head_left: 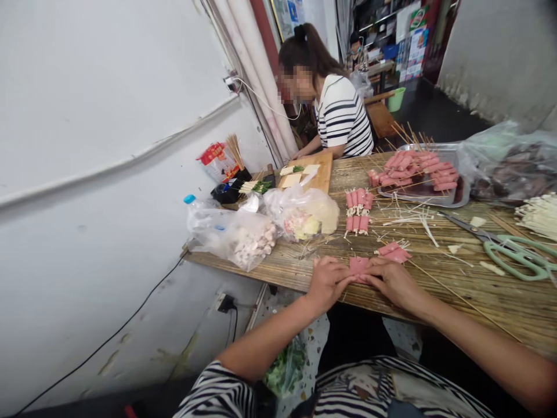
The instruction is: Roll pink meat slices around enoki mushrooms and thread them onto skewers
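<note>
Near the table's front edge, a pink slice of meat [358,266] lies between my two hands. My left hand [327,283] pinches its left side, thumb and fingers together. On the right side, my right hand [394,281] grips the same slice with its fingertips. Whether anything is rolled inside it is hidden by my fingers. Just beyond my right hand rest pink meat rolls [394,252] with white enoki ends, on a skewer [461,299] that runs toward the lower right. Further back sit two rows of finished-looking enoki meat rolls [358,210].
A metal tray [459,194] holds skewered pink rolls. Green-handled scissors [517,255] and an enoki bunch [542,215] lie at right. Plastic bags of food [243,235] stand at left. Across the table, a person in a striped shirt [346,119] works at a cutting board [324,168].
</note>
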Action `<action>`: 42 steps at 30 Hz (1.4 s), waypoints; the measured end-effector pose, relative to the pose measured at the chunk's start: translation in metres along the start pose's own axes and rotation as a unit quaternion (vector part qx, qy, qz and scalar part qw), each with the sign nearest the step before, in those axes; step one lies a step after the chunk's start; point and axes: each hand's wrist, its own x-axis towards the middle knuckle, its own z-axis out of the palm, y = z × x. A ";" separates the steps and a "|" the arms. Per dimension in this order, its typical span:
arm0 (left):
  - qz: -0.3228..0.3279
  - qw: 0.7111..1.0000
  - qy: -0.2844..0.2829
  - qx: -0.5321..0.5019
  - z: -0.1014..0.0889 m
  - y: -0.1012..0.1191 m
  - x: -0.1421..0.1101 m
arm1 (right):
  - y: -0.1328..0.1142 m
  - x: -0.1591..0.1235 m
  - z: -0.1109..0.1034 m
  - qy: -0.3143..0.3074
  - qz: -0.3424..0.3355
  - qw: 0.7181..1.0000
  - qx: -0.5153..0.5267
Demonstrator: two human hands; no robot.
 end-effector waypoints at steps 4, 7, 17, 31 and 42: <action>0.158 0.978 0.038 0.131 -0.002 0.002 -0.009 | 0.001 0.002 0.000 -0.006 0.017 1.000 0.013; 0.208 0.965 0.008 0.161 0.002 0.002 -0.011 | 0.002 0.005 0.000 -0.019 0.032 0.999 -0.001; 0.139 0.979 -0.089 0.120 0.008 -0.004 -0.002 | -0.003 -0.018 0.008 0.079 -0.125 0.970 -0.193; 0.090 0.989 -0.059 0.103 0.001 0.004 0.002 | -0.007 -0.011 0.015 0.036 -0.132 0.968 -0.211; 0.083 0.967 -0.240 0.026 -0.009 -0.003 0.041 | -0.002 0.002 0.000 -0.005 -0.064 0.992 -0.105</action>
